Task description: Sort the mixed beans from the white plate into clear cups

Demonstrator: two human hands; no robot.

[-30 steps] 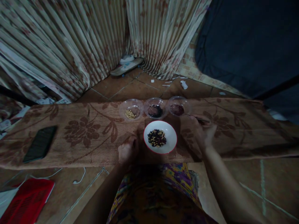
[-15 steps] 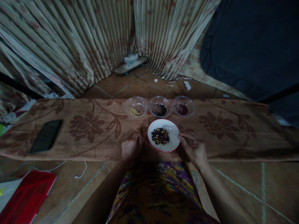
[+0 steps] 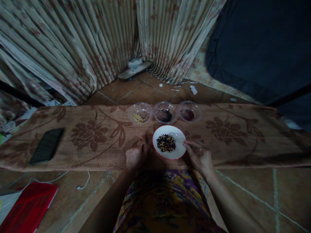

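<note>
Just inside the table's (image 3: 252, 145) near edge, right hand (image 3: 199, 156) pinches slim utensil (image 3: 179, 140), tip indistinct; left hand (image 3: 136, 154) balled, palm hidden

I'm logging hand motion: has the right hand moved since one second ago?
Yes: judged against the rightmost clear bowl, the right hand has moved left and toward the person, bringing its thin utensil to the white bowl.

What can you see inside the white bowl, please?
The white bowl holds mixed dark and yellow beans; a thin utensil in the right hand points toward them. The bottom beneath them is covered.
</note>
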